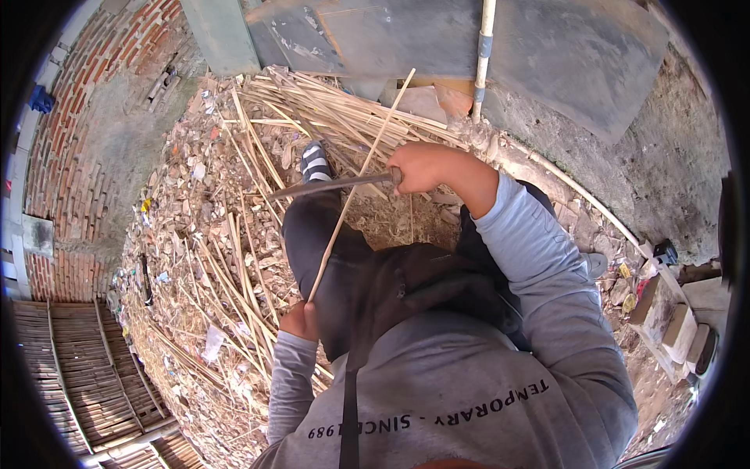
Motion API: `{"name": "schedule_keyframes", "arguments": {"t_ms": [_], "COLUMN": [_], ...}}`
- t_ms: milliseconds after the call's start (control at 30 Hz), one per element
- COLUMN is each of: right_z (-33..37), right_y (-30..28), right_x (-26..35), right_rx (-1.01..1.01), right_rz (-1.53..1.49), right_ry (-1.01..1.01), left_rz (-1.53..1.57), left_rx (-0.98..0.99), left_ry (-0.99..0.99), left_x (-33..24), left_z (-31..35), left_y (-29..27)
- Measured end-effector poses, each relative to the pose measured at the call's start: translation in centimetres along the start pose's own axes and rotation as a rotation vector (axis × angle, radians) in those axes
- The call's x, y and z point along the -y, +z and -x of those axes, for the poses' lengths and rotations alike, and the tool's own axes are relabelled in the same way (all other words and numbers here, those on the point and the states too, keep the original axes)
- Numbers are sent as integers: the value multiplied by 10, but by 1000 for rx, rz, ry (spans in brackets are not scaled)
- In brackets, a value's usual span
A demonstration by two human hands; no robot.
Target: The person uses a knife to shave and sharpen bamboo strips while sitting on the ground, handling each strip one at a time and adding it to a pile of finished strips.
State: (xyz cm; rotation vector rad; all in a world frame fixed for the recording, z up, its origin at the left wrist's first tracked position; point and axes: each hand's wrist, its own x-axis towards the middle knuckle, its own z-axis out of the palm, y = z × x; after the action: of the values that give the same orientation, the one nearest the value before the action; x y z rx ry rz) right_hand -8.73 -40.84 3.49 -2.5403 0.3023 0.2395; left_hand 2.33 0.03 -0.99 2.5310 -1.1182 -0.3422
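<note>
Brickwork (66,156) curves along the far left edge, with a woven slat panel (70,367) lying flat below it in the lower left corner. Ground litter (180,195) of dry husks, scraps and shavings covers the area to the right of the wall. Loose bamboo strips (226,289) lie scattered across this litter, and a denser pile of strips (312,102) is stacked further up, against a grey concrete slab (547,47).

The left hand (301,320) is low in the view, just beside the left knee, with its fingers closed around the lower end of a thin bamboo strip (351,187). The strip runs diagonally up and to the right from that hand, passing over the left leg and crossing the blade. A striped shoe (315,162) shows at the end of the left leg, resting on the litter.

The right hand (418,166) is higher and to the right, its fingers clenched on the handle of a long knife (328,186). The blade points left, roughly level, and appears to meet the strip where the two cross; actual contact cannot be confirmed from this angle. The right arm wears a grey sleeve (539,266).

A white pipe (484,55) stands upright against the slab above the right hand. At the far right edge, pale blocks (680,328) sit on the ground, well apart from both hands.
</note>
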Motion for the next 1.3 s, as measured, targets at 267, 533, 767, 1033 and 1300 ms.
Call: {"name": "schedule_keyframes", "arguments": {"t_ms": [267,533,767,1033,1300], "right_z": [-9,1,-15,2,-7], "right_y": [-7,-6,-12,-1,-15], "right_x": [-21,15,-43,10,-33], "right_rx": [-7,74,-212,61,-26], "right_rz": [-138,52,-101,38,-104], "right_ry": [27,10,146,-25,199], "left_rz": [41,-92,-155,-160,-240], "left_rx": [-36,-50,-121,-161,-164], "left_ry": [-24,-67,-29,-70,-113], "left_x": [0,-12,-1,-22,-29], "left_z": [-5,1,-1,3,4], "left_y": [5,1,13,8,4]}}
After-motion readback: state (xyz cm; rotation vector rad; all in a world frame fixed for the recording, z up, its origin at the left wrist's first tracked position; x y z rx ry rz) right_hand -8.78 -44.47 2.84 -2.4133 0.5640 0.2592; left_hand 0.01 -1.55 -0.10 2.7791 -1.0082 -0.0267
